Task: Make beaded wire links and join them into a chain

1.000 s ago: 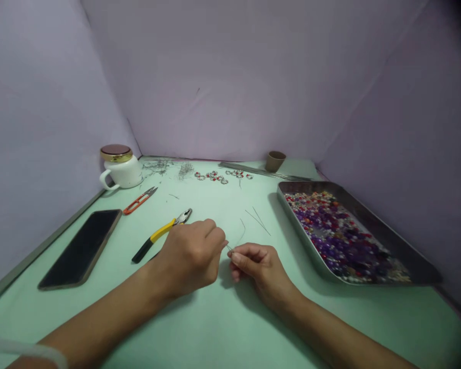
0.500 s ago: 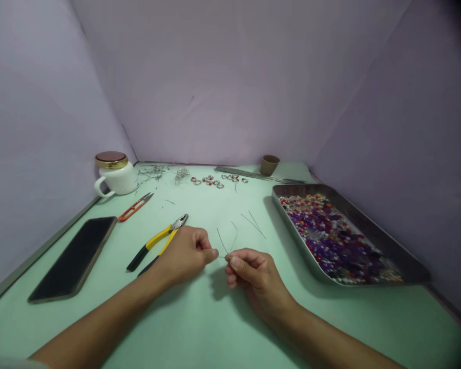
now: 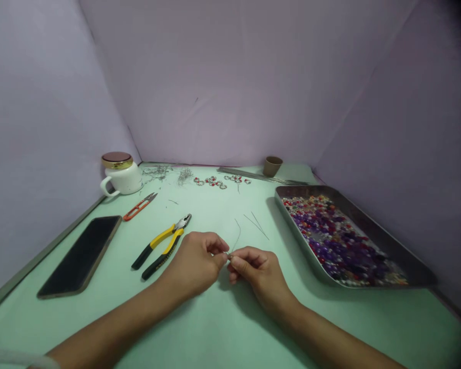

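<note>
Thin wire pinched between two hands at the centre of the frame, its free length angled up and away.
The wire (image 3: pixel 238 236) leaves the fingertips toward the upper right, then bends back left at its tip; the fingers hide its lower end. The fingers of the left hand (image 3: pixel 200 261) and right hand (image 3: pixel 259 269) are closed on it, tips almost touching. Pliers (image 3: pixel 163 236) lie just beside the left hand, nose to the upper right; loose wires (image 3: pixel 258 228) and a bead tray (image 3: pixel 369 228) sit right.
</note>
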A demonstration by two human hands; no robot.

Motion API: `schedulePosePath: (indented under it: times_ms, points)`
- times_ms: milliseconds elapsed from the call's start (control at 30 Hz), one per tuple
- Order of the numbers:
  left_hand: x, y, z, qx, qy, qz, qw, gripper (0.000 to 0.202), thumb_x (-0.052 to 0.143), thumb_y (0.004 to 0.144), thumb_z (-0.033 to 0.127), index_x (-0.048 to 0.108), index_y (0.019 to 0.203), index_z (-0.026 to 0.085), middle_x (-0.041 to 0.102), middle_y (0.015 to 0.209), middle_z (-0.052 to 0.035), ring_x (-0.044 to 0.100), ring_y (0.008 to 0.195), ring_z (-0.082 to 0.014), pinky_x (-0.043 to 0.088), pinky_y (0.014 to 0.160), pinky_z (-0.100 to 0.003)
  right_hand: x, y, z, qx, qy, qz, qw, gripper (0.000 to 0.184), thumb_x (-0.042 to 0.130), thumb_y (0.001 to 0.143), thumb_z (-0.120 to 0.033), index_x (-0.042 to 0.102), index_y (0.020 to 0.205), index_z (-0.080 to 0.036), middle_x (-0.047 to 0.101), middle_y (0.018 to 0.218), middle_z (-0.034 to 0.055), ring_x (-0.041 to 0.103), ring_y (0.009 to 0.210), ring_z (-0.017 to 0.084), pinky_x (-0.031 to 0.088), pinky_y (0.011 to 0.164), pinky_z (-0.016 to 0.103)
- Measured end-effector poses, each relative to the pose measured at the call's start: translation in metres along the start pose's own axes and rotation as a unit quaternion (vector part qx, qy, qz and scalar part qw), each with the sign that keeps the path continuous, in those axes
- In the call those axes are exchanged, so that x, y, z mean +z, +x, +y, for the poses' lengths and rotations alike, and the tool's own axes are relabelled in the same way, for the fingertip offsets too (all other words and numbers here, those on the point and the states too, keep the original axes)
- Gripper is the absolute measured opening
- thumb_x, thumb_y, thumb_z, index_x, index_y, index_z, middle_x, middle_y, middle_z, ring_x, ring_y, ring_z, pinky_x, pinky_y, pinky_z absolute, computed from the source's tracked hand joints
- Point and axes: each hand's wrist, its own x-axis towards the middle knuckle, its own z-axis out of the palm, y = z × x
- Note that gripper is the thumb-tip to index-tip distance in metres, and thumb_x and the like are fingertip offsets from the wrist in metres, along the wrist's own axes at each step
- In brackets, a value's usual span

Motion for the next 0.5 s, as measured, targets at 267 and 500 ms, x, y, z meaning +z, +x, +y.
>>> schedulePosePath:
  times_ms: [267, 500]
  points:
    - [-0.0059, 0.0039, -0.0018, 0.069, 0.033, -0.032, 0.997, 0.008, 0.050, 0.065, 0.020, 0.057, 0.063, 0.014, 0.049, 0.049, 0.0039, 0.042, 0.046, -0.0074, 0.032, 0.043, -0.018, 0.0018, -0.0014, 0.0009, 0.012, 0.002, -0.007, 1.000, 0.018, 0.066, 0.064, -0.031, 0.064, 0.063, -0.013, 0.060, 0.046, 0.0000, 0.053, 0.044, 0.010, 0.044, 0.048, 0.024]
    - [-0.0074, 0.0033, -0.0041, 0.074, 0.064, -0.056, 0.994, 0.014, 0.048, 0.066, 0.021, 0.059, 0.067, 0.014, 0.048, 0.049, 0.0034, 0.038, 0.045, -0.0071, 0.028, 0.041, -0.019, 0.0026, -0.0025, 0.0014, 0.015, -0.018, 0.000, 1.000, 0.014, 0.065, 0.065, -0.026, 0.065, 0.063, -0.013, 0.060, 0.046, -0.0003, 0.052, 0.044, 0.009, 0.044, 0.048, 0.022]
